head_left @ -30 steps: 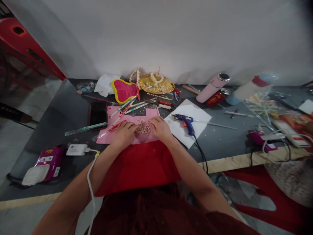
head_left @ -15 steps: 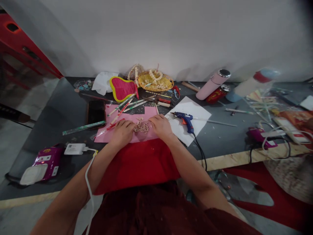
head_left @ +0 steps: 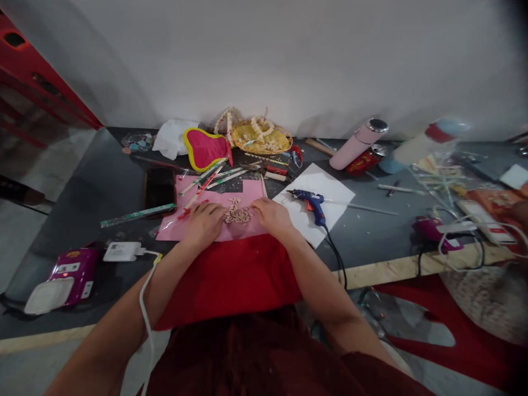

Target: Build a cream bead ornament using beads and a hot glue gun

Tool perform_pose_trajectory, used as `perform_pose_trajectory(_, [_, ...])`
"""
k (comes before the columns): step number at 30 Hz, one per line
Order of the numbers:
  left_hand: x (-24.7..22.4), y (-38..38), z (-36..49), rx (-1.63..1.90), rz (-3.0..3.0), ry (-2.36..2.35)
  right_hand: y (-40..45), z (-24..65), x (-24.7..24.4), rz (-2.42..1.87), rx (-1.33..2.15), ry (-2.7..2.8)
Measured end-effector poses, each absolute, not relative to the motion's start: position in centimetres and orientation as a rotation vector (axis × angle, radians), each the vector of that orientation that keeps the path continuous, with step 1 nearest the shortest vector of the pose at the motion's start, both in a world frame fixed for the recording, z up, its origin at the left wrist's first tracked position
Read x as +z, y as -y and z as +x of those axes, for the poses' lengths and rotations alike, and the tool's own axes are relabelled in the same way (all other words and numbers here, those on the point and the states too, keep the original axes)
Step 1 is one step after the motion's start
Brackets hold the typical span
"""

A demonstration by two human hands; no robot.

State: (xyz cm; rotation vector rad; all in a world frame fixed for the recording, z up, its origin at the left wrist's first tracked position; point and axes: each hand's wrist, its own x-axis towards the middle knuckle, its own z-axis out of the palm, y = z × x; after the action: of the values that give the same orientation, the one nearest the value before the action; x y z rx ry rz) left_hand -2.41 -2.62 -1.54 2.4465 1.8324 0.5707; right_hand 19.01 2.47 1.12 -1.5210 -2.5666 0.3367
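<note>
Small pale pieces point(head_left: 238, 215) heaped on pink sheet point(head_left: 253, 190) between left hand point(head_left: 205, 221) and right hand point(head_left: 274, 216), both bent-fingered, cannot tell if gripping; heap little changed over 1 second, handling remains centred there

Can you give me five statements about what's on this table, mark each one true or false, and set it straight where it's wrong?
1. A pile of small pale pieces sits between the left hand and the right hand. True.
2. The right hand is holding the blue glue gun. False: it is lying on the white sheet.
3. A red can is beside the pink flask. True.
4. The dark phone lies to the right of the glue gun. False: it lies well to the left of it, beyond the left hand.
5. A ring of pale beads is in the yellow basket. True.
</note>
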Motion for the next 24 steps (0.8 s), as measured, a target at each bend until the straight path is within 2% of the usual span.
perform_pose_trajectory(8, [-1.6,2.6,-2.4,0.598,2.477,-1.803,-2.7,18.5,0.2,-1.425,0.139,2.582])
perform_pose_trajectory(18, [-0.8,2.9,-2.5,0.964,2.454,-1.695,-2.7,17.3,-0.4,-1.431,0.147,2.59])
perform_pose_trajectory(24, [-0.7,2.7,-2.4,1.042,2.424,-1.717,-2.8,17.6,-0.7,-1.386,0.171,2.555])
